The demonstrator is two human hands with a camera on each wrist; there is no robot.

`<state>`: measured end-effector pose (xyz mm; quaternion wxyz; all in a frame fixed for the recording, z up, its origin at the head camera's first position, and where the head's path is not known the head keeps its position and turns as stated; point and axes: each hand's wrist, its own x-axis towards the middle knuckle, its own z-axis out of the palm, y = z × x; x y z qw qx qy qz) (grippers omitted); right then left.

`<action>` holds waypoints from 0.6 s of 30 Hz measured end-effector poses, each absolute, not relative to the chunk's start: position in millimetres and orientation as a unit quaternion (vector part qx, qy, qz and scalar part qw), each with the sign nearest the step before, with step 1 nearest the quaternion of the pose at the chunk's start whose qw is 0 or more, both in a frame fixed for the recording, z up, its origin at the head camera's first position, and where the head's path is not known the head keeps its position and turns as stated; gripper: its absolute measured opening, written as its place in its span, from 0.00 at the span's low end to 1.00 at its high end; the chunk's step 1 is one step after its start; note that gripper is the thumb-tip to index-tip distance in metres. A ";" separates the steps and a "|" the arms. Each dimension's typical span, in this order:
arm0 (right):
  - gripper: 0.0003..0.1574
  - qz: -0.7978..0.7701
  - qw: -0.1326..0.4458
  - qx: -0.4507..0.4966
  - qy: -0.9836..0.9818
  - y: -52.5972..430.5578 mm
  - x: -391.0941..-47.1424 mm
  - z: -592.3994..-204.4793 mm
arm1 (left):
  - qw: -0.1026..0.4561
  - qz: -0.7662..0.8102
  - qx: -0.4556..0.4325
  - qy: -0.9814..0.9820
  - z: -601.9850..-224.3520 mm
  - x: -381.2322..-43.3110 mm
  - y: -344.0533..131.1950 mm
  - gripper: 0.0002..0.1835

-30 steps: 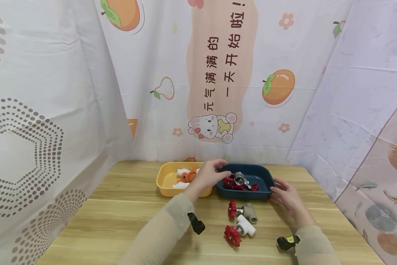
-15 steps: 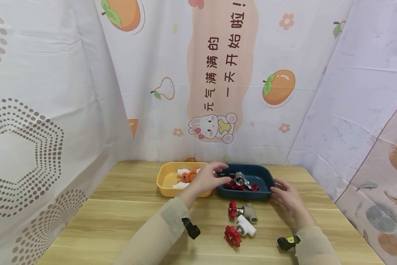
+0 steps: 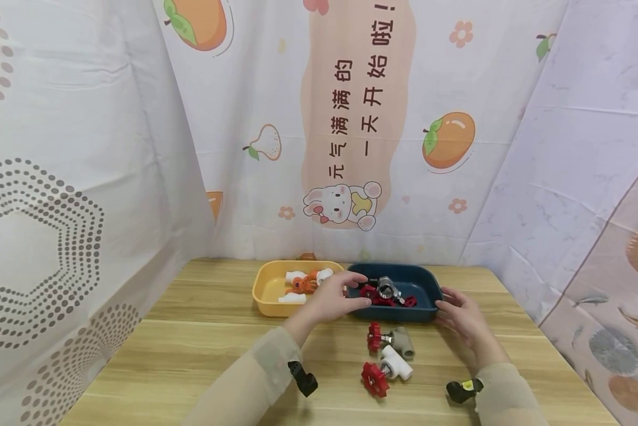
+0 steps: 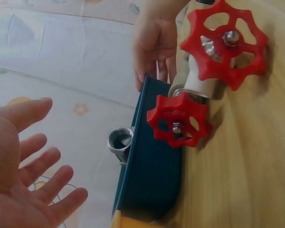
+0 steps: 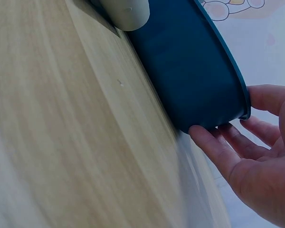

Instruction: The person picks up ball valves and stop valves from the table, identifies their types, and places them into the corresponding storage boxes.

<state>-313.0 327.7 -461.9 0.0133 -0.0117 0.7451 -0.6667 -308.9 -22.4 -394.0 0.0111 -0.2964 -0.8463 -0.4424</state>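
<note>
A dark blue plastic bin [image 3: 393, 315] holds a silver metal valve [image 3: 386, 288] and several red handwheel parts. My left hand [image 3: 332, 298] is held at its left end, fingers spread with nothing between them; the left wrist view also shows the hand [image 4: 23, 185] with fingers apart. At the bin's right end, the fingertips of my right hand [image 3: 463, 316] touch the outer wall and rim, as the right wrist view shows with straight fingers [image 5: 218, 147]. Just in front of the bin lie a grey pipe valve [image 3: 402, 342] and a white pipe valve [image 3: 399, 364], both with red handwheels.
To the left stands a yellow bin [image 3: 266, 309] with white pipe fittings [image 3: 292, 298] and orange-handled parts [image 3: 304, 284] inside. Both bins are at the back of the wooden table [image 3: 202, 343], close to a printed curtain [image 3: 234, 189].
My left hand has moved down and slightly toward me, from over the bin's left end to its near left corner. The right hand stays on the bin.
</note>
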 end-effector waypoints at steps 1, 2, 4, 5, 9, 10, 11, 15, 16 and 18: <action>0.41 -0.666 0.014 -0.012 0.746 327.6 -313.0 -462.0 | 0.011 -0.441 -0.297 -0.847 -395.6 -308.5 -22.7 0.27; 0.41 -0.666 0.014 -0.012 0.746 327.5 -313.0 -462.2 | 0.010 -0.441 -0.299 -0.846 -397.2 -308.2 -22.7 0.27; 0.41 -0.664 0.015 -0.012 0.747 327.1 -312.8 -462.2 | 0.009 -0.440 -0.305 -0.845 -400.2 -307.3 -22.8 0.27; 0.41 -0.664 0.015 -0.012 0.747 326.9 -312.7 -462.2 | 0.009 -0.443 -0.308 -0.842 -401.5 -306.3 -23.0 0.27; 0.41 -0.663 0.015 -0.011 0.748 326.7 -312.3 -461.3 | 0.002 -0.456 -0.316 -0.832 -406.9 -302.6 -22.6 0.26; 0.41 -0.663 0.016 -0.011 0.748 326.8 -312.5 -461.3 | -0.001 -0.459 -0.317 -0.830 -408.4 -301.6 -22.4 0.26; 0.41 -0.664 0.016 -0.010 0.748 326.8 -312.6 -461.2 | -0.005 -0.461 -0.316 -0.829 -409.8 -300.4 -22.3 0.26; 0.41 -0.666 0.016 -0.010 0.746 326.6 -312.7 -461.2 | -0.022 -0.465 -0.314 -0.828 -414.3 -296.0 -21.9 0.27; 0.41 -0.666 0.017 -0.011 0.746 326.6 -312.5 -461.0 | -0.024 -0.465 -0.313 -0.828 -415.4 -295.2 -21.8 0.27; 0.41 -0.666 0.018 -0.011 0.745 326.6 -312.0 -460.8 | -0.027 -0.466 -0.311 -0.828 -417.2 -293.3 -21.9 0.28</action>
